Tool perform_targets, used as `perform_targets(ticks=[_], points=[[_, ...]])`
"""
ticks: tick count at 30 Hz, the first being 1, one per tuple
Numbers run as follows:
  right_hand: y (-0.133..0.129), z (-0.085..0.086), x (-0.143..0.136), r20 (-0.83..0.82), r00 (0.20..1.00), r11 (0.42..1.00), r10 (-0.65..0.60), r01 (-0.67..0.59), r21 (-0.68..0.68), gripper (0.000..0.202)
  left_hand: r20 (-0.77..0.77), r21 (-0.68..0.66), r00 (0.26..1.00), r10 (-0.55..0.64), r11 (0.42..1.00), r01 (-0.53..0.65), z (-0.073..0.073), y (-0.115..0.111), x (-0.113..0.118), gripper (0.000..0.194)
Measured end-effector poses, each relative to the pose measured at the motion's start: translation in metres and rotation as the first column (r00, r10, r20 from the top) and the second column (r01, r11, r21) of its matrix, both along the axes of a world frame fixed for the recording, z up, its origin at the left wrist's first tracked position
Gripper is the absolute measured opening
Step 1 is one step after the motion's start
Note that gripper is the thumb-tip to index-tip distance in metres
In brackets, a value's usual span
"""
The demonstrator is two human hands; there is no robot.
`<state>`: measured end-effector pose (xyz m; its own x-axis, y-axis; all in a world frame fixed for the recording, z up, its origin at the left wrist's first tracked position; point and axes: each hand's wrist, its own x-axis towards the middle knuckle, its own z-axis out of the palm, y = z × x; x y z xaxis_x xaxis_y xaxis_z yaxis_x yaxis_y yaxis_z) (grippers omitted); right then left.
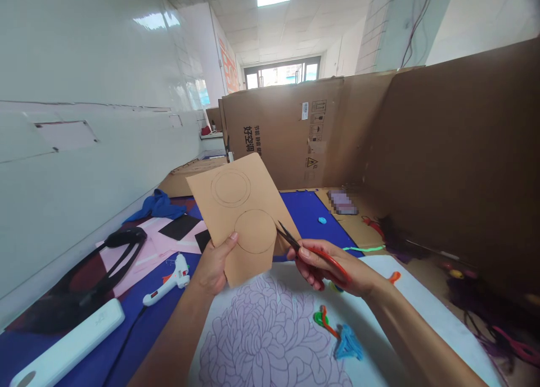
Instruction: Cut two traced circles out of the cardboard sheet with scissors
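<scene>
My left hand (212,268) grips the brown card (219,224) at its lower left: thumb flat on its face beside the lower drawn circle, other fingers behind, out of sight. Card tilted, held above the flower-patterned sheet (261,336). My right hand (316,263) is closed round the red-handled scissors (297,246), fingers about the handles; blade tips meet the card by that circle's right rim. White glue gun (166,286) left of my left hand.

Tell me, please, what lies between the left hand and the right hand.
The head view shows the brown card, held by the left hand, and the blades of the scissors in the right hand.
</scene>
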<state>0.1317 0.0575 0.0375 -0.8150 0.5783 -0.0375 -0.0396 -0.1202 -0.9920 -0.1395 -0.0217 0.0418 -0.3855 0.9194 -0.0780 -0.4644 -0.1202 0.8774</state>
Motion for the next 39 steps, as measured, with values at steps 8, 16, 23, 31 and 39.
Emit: perform_targets(ticks=[8, 16, 23, 31, 39], points=[[-0.002, 0.0, -0.004, -0.074, 0.997, 0.999, 0.035, -0.036, -0.008, 0.05, -0.022, -0.013, 1.0, -0.01, 1.0, 0.01, -0.002, 0.001, 0.009, 0.055], [-0.004, -0.002, -0.01, -0.097, 0.995, 0.999, -0.003, 0.008, 0.053, 0.055, -0.027, 0.003, 0.999, -0.034, 0.999, 0.034, 0.001, -0.002, 0.016, 0.055], [-0.006, 0.0, -0.014, -0.131, 0.991, 0.989, -0.013, 0.033, 0.145, 0.053, -0.013, -0.039, 0.996, -0.092, 0.995, 0.092, -0.002, -0.004, 0.02, 0.06], [-0.005, -0.002, -0.014, -0.136, 0.99, 0.977, -0.042, 0.069, 0.2, 0.052, -0.026, -0.028, 0.994, -0.105, 0.994, 0.105, -0.002, -0.006, 0.02, 0.069], [-0.003, -0.004, -0.014, -0.094, 0.992, 0.97, -0.082, 0.101, 0.219, 0.053, -0.045, -0.042, 0.995, -0.09, 0.995, 0.089, 0.0, -0.007, 0.02, 0.07]])
